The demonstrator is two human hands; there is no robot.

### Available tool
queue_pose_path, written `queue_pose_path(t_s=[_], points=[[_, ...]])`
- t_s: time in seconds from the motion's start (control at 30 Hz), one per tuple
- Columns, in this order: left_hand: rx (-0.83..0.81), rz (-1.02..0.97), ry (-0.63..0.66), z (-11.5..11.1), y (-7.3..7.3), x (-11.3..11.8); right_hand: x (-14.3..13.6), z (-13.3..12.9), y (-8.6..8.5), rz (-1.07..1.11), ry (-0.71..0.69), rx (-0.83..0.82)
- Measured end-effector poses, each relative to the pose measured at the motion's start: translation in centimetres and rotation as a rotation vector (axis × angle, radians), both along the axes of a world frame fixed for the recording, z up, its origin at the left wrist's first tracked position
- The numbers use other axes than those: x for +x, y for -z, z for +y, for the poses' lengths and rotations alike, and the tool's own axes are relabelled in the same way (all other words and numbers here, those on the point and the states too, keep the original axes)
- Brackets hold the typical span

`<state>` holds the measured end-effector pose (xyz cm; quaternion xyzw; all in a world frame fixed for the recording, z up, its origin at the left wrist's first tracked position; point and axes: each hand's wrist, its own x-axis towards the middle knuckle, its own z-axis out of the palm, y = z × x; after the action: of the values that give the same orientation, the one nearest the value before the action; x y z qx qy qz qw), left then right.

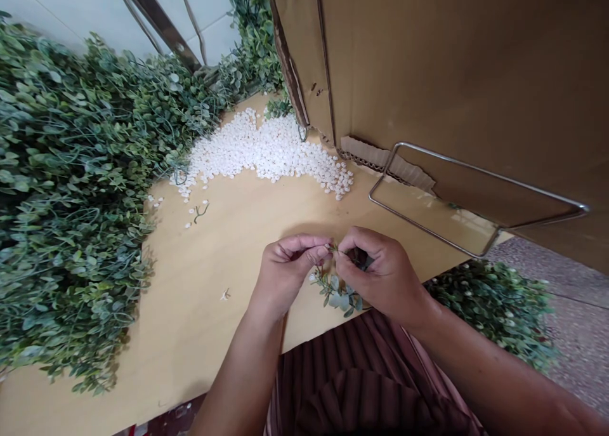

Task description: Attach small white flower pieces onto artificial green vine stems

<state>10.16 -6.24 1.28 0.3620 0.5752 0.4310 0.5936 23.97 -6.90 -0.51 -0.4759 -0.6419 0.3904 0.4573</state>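
Observation:
Over the front of the table, my left hand (297,261) and my right hand (373,258) meet with their fingertips almost touching. Both pinch the thin stem of an artificial leafy sprig (339,294), whose small grey-green leaves hang below the fingers. My fingers cover part of the stem, so any small piece between them is hidden. Beyond my hands lies a broad spread of small white plastic beads or caps (266,147). A short loose green stem (200,212) rests left of them, and a tiny pale scrap (225,294) lies left of my left hand.
Heaped artificial greenery (85,169) covers the table's (190,315) left side and back. A large cardboard box (451,74) stands at the right, with a bent metal wire frame (440,234) before it. More greenery (495,303) sits lower right, beside the speckled floor (580,334).

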Motion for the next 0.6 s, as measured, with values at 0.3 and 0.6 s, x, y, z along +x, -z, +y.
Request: queue_pose_path(t_s=[0.3,0.6], points=[[-0.014,-0.003,0.029,0.17,-0.14,0.07,0.03,-0.05,0.03,-0.031,-0.01,0.003],[0.053,0.019,0.065,-0.07,0.02,-0.32,-0.13,0.22,0.15,0.008,0.018,-0.021]])
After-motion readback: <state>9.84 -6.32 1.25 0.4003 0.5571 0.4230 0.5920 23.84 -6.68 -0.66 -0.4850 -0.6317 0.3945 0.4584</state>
